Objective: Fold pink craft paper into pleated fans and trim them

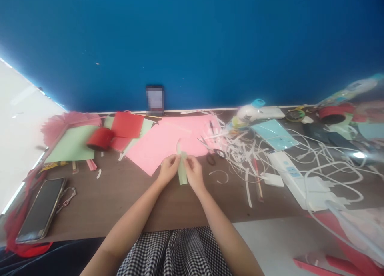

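Observation:
Between my two hands is a narrow strip of light green paper (183, 177), upright, its lower end hanging below my fingers. My left hand (169, 169) pinches its left edge with thumb and forefinger. On the other edge, my right hand (193, 170) grips the strip in the same way. A thin pale curl of paper (179, 145) rises at the top of the strip. Just beyond my hands lie pink paper sheets (150, 148). Scissors (211, 159) with dark handles rest to the right of my right hand, near a heap of white paper scraps (237, 148).
At left are a green sheet (72, 144), a red tape roll (100, 139), red paper (127, 125) and a phone (42, 210). Another phone (155, 100) leans on the blue wall. A power strip (295, 180), tangled white cables and a bottle (247, 113) occupy the right.

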`<state>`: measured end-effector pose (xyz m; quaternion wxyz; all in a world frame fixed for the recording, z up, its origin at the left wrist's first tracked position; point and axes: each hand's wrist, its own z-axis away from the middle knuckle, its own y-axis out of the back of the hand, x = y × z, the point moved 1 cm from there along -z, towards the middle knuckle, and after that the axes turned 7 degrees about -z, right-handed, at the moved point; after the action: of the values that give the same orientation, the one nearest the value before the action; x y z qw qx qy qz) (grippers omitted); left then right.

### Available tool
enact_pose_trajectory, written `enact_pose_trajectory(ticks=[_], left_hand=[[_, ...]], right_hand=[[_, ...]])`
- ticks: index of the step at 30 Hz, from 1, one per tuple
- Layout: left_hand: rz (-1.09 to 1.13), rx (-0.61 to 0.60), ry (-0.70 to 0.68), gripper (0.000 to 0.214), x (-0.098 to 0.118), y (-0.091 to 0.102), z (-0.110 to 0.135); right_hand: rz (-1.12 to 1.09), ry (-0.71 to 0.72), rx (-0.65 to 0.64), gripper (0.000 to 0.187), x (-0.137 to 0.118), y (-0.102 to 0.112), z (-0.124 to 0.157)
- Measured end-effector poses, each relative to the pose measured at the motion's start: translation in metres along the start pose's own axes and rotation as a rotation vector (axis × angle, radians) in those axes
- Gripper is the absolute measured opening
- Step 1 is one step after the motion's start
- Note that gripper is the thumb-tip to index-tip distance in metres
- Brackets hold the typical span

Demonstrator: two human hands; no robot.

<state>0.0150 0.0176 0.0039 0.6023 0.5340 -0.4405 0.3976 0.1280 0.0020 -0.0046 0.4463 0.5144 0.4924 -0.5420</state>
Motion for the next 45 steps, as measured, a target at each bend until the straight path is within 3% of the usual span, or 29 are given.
enact_pose_trajectory(ticks=[6, 13, 23, 33, 45], left_hand=[[-0.078, 0.047, -0.049, 0.038, 0.0004, -0.0006, 0.0005], [-0.015, 0.036, -0.002, 0.039, -0.0022, -0.0017, -0.0012], [-0.041, 0.017, -0.042, 0.033, -0.0016, -0.0005, 0.0000], [-0.007, 0.003, -0.037, 0.036, 0.0007, -0.0005, -0.0006], [0.025, 0.017, -0.015, 0.038, 0.0008, -0.0008, -0.0008]], right_hand=[[-0.033, -0.011, 0.032, 0.022, -0.0014, -0.0003, -0.0007], [-0.085, -0.043, 0.031, 0.023, -0.0015, -0.0020, -0.0005], [-0.068, -0.054, 0.079, 0.022, -0.0038, -0.0002, -0.0008], [-0.087, -0.036, 0.023, 0.020, -0.0002, -0.0008, -0.0027], [-0.066, -0.070, 0.045, 0.025, -0.0013, -0.0012, -0.0012]])
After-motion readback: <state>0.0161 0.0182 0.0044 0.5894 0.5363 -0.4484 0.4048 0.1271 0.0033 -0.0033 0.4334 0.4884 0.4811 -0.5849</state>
